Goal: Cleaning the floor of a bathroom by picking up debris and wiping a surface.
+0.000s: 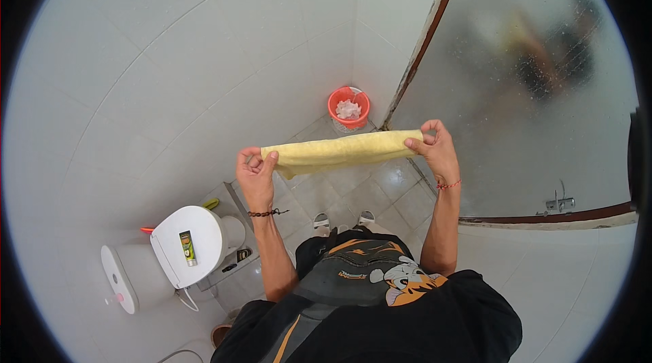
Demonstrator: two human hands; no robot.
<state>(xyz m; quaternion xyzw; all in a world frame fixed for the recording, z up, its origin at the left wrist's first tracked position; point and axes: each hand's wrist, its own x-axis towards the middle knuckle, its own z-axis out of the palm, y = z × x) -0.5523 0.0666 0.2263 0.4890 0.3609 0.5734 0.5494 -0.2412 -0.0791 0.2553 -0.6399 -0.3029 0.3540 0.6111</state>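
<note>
A yellow cloth (346, 150) is stretched between my hands, a little above waist height. My left hand (256, 172) pinches its left end between thumb and fingers. At the other end, my right hand (435, 148) grips a corner the same way. The cloth looks folded into a long strip, with its lower edge hanging loose on the left. Below it lie grey floor tiles (356, 184), and my sandalled feet (367, 218) stand on them.
A red waste bin (349, 106) holding crumpled paper stands in the corner. To the left is a white toilet (137, 271), its lid bearing a green tube (187, 248). A large wet mirror (489, 134) fills the right wall, above a metal tap (560, 204).
</note>
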